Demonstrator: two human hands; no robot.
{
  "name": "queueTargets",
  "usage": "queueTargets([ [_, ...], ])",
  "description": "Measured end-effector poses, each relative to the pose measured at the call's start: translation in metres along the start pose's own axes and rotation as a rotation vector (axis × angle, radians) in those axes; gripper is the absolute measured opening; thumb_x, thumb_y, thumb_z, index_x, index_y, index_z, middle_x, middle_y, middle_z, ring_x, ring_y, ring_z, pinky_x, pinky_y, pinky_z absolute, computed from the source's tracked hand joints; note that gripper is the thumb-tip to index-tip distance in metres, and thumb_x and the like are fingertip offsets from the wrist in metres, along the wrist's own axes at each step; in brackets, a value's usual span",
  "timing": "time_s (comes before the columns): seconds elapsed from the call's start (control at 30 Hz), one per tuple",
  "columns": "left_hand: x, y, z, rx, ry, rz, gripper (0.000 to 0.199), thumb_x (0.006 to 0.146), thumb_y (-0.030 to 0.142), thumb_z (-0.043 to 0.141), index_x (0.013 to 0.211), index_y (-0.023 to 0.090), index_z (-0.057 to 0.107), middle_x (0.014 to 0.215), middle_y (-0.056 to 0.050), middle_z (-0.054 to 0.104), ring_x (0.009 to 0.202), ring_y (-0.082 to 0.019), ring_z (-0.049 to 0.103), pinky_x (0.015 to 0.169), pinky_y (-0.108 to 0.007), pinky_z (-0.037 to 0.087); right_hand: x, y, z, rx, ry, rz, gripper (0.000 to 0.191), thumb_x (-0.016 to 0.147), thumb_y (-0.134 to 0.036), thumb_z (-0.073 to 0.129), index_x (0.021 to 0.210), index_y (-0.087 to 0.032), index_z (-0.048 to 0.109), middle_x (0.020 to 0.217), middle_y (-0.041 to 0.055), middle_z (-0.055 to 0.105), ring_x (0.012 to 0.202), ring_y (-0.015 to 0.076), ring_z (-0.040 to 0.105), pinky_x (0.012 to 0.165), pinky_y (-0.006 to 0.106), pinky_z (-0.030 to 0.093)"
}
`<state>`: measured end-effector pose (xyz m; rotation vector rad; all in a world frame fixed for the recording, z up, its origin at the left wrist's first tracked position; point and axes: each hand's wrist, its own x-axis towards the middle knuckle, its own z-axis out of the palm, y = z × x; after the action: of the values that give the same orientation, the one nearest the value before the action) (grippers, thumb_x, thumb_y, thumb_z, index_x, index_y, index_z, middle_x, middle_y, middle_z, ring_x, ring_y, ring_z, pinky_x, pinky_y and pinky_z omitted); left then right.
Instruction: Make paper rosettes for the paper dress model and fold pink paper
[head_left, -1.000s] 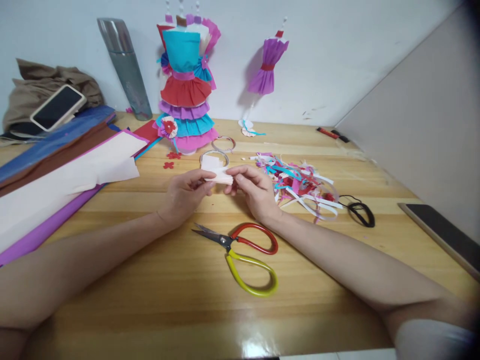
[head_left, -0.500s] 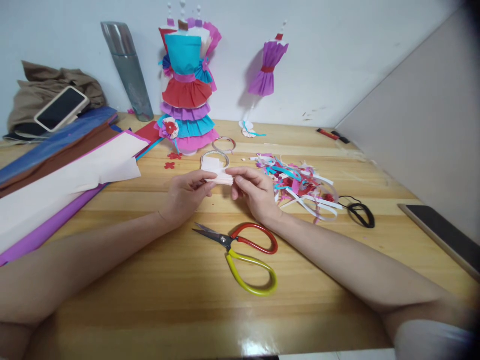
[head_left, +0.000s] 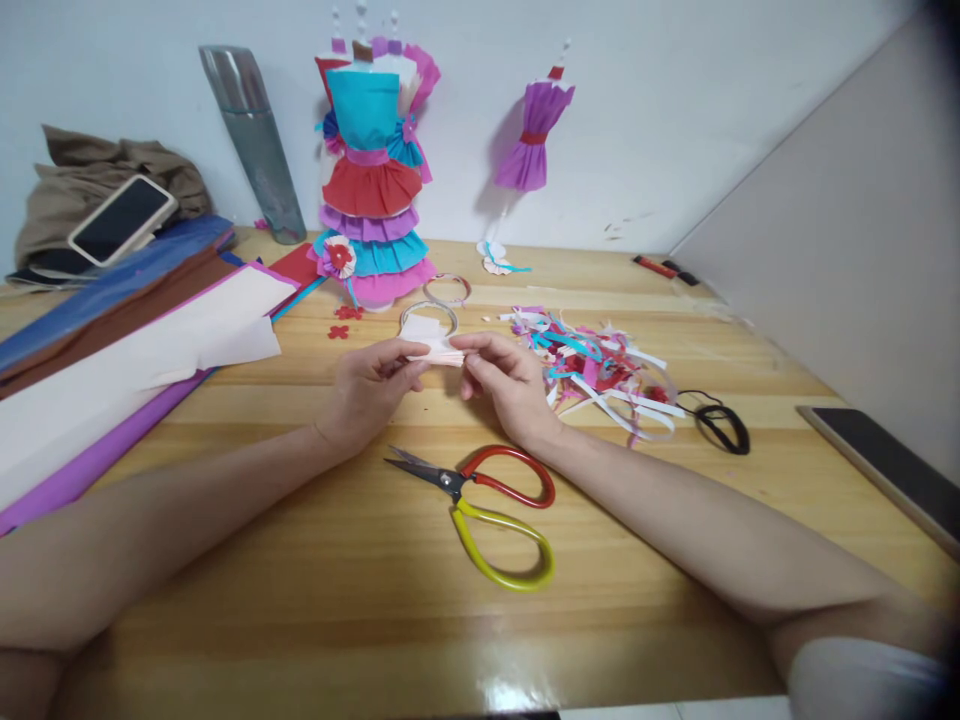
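Observation:
Between my two hands is a small piece of white paper (head_left: 435, 350), folded in narrow layers with one loose end standing up at the back. My left hand (head_left: 371, 390) pinches its left end between thumb and fingers. On the right end, the fingertips of my right hand (head_left: 506, 383) are closed. Just behind the paper lies a roll of tape (head_left: 451, 312), partly covered by it. Scissors (head_left: 451, 481) with one red and one yellow handle lie on the table in front of my hands, blades slightly apart and pointing left.
Colourful paper scraps (head_left: 592, 365) are heaped right of my hands, beside a black cord (head_left: 721, 428) and a phone (head_left: 885, 465). Paper sheets (head_left: 142, 375) spread at left. Paper dresses (head_left: 373, 180), a purple one (head_left: 534, 140) and a bottle (head_left: 259, 150) stand against the wall.
Both hands stay in nearly the same place, still holding the folded white paper, which sits slightly flatter. The whole view has shifted a little.

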<state>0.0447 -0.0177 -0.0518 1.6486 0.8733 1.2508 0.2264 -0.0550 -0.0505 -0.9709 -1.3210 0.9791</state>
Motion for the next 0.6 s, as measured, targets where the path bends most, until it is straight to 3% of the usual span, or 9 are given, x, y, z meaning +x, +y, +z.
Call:
queueTargets([
  [0.27,0.0012,-0.0028,-0.0007,0.006,-0.007,-0.021,0.014,0.075,0.027,0.074,0.087,0.018,0.076,0.061,0.001,0.071,0.053,-0.01,0.064,0.054,-0.019,0.053,-0.0012,0.0014,0.0014,-0.053,0.002,-0.047,0.023,0.085,-0.036,0.066,0.101,-0.02,0.067,0.073,-0.0022,0.064,0.05,0.0089,0.055,0.053,0.026,0.049],
  [0.4,0.0002,-0.001,-0.0002,0.017,0.006,0.002,0.016,0.075,0.028,0.075,0.086,0.017,0.076,0.062,0.0,0.071,0.052,-0.01,0.063,0.054,-0.02,0.052,-0.0025,-0.0008,0.001,-0.041,-0.004,-0.047,0.029,0.084,-0.041,0.068,0.104,-0.021,0.066,0.082,0.0004,0.067,0.053,0.0092,0.056,0.053,0.026,0.049],
  [0.6,-0.0007,-0.0011,-0.0001,0.016,-0.017,0.021,0.015,0.076,0.03,0.075,0.086,0.018,0.075,0.063,0.0,0.071,0.052,-0.01,0.063,0.053,-0.02,0.05,-0.0046,-0.0024,0.0018,-0.021,-0.051,-0.032,0.039,0.08,-0.049,0.074,0.108,-0.022,0.066,0.081,0.0011,0.068,0.061,0.0121,0.059,0.056,0.027,0.05],
])
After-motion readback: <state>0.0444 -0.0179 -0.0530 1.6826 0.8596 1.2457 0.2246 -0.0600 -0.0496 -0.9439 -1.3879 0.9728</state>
